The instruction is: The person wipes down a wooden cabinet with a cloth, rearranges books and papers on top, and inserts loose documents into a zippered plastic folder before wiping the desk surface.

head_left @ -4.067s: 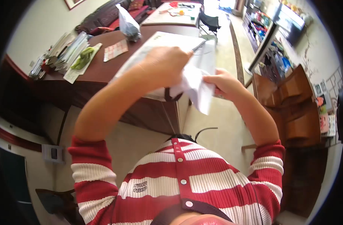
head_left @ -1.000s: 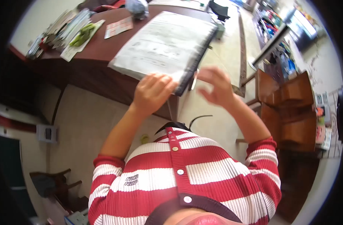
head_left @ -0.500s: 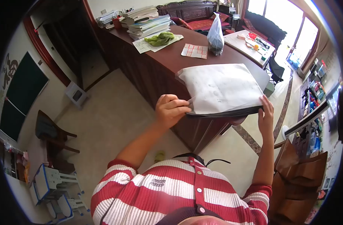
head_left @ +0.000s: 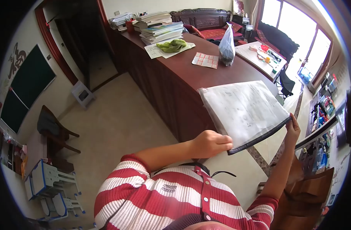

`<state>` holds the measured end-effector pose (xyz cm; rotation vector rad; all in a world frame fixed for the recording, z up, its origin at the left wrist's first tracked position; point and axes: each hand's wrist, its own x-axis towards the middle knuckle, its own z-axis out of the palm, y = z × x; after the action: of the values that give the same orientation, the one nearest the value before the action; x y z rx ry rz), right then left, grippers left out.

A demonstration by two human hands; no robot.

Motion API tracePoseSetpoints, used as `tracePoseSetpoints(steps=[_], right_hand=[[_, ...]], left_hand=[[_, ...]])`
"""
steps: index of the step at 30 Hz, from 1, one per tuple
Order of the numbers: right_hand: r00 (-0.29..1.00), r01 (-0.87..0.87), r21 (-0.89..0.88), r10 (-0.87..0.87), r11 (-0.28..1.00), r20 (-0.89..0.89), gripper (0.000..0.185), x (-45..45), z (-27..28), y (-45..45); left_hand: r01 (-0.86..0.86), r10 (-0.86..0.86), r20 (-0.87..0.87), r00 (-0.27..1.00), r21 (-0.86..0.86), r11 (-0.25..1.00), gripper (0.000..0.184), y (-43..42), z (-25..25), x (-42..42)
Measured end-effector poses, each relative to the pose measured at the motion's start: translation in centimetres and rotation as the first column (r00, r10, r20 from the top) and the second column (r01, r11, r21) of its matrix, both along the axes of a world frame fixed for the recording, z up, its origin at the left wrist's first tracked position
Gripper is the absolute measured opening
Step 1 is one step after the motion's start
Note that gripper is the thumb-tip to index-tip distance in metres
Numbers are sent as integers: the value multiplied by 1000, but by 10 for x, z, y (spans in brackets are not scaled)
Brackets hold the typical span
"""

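Note:
A clear document pouch (head_left: 246, 111) with a dark strip along its near edge and white paper inside is held up in front of me, tilted, over the near end of the desk. My left hand (head_left: 213, 143) is closed around its near left corner, fingers curled in a pinch. At the near right corner, my right hand (head_left: 293, 127) grips the dark edge between thumb and fingers. The pouch hides part of the desk's end.
On the dark red desk (head_left: 175, 73) stand stacked books (head_left: 162, 28), a green cloth (head_left: 171, 46) on papers, a red-gridded sheet (head_left: 205, 60) and a tied plastic bag (head_left: 226, 48). A white-topped table (head_left: 252, 53) is behind; a wooden chair (head_left: 54, 128) stands left.
Both hands have brought the pouch nearer and to the right, and it now slants with its left corner lower. The view has shifted slightly. Things on the desk stay in place.

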<state>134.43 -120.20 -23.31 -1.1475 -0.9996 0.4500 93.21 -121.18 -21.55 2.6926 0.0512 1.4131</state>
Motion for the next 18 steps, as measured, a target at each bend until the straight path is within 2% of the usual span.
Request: tracePoseSetpoints(steps=[2,4,6,7,8,9,10,11,12,14,15,18], right_hand=[[991,-40,-36,35,999,-132,26,-5,6,-4],[965,-18,-59,2,998,-264,27,-8,15,2],[984,-49,-39,42,998,-172,26,23,12,20],[999,17,-73,-20,997,-39,27,25,27,22],[997,58,-60,-61,997,-43,30,23,44,26],[996,79,-13,-79,997,-48,30,6,71,25],[988,118,11,-116,993,-97,27,13,86,34],[992,106,65,-102,992,-72,26,22,96,36],[991,132,102,-128,986,-40,25,21,108,34],[998,33,120,-38,992,42,23,24,114,30],[998,21,85,-25,996,50,21,14,116,26],[999,27,-59,-28,998,-19,20,30,88,37]], left_hand=[[-45,45,-2,999,56,997,15,3,5,11],[-149,141,110,984,66,987,17,14,16,17],[-281,270,157,950,51,958,22,31,43,18],[-244,272,164,948,-172,954,23,46,47,22],[-242,270,225,936,-143,960,24,51,64,24],[-115,184,263,947,-258,959,21,64,59,27],[-42,126,282,951,-283,958,17,64,59,28],[-100,169,286,943,-242,965,13,72,49,27],[-78,161,290,943,-277,958,13,70,48,28],[-53,161,287,944,-351,935,12,58,50,22],[-35,149,273,951,-381,924,12,59,47,16],[107,-25,259,965,-305,946,11,63,34,-2]])
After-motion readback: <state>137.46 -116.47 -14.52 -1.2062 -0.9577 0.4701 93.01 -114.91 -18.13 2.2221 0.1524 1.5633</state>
